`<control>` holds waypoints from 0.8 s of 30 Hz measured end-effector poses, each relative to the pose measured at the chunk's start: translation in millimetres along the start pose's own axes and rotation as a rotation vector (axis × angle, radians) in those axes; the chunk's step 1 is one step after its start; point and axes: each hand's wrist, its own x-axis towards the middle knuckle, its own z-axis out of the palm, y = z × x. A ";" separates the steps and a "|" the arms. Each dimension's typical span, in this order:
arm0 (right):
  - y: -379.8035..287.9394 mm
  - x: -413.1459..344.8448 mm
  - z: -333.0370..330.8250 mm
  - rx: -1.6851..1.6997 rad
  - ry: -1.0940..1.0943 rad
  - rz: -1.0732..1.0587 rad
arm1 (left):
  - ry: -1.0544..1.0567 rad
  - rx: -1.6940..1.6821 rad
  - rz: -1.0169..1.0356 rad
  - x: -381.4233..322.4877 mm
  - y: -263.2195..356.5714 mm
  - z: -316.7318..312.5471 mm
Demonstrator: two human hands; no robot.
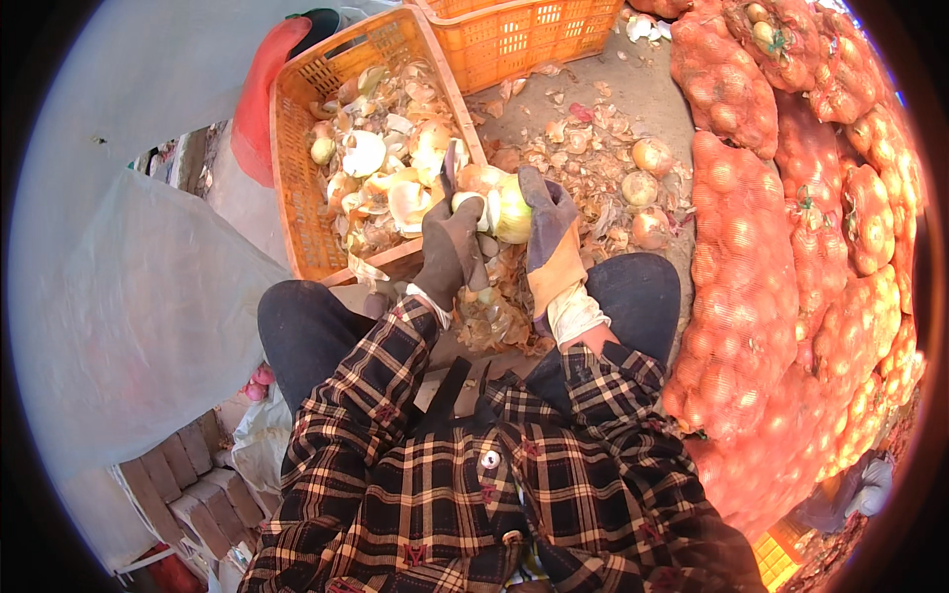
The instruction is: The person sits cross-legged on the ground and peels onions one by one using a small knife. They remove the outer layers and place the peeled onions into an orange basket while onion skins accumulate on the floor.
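Between both hands, above the near right corner of an orange plastic crate (463, 111), is a partly peeled onion (513, 215), pale green and white. My right hand (550, 226), in a grey and tan glove, grips its right side. My left hand (454, 241), in a dark glove, has its thumb against a loose flap of peel on the onion's left. A narrow dark shape rises from the left hand; whether it is a blade or a gloved finger I cannot tell. Onion peels (404, 200) and a peeled white onion (363, 153) lie in the crate.
Several unpeeled onions (640, 188) lie among dry skins on the floor at right. Red mesh sacks of onions (741, 296) are stacked along the right side. A second orange crate (519, 37) stands behind. Plastic sheeting (148, 296) and bricks (211, 511) are at left.
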 end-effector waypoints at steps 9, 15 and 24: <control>1.0 -10.0 -1.2 0.112 0.022 0.015 | 0.042 0.004 -0.022 -3.1 -6.6 5.3; -19.6 -13.5 -12.7 0.238 -0.092 0.144 | 0.100 0.309 0.006 -31.5 -0.6 -48.4; -18.6 -5.6 -16.5 0.457 -0.240 0.383 | -0.013 0.802 0.577 -54.2 38.8 -60.1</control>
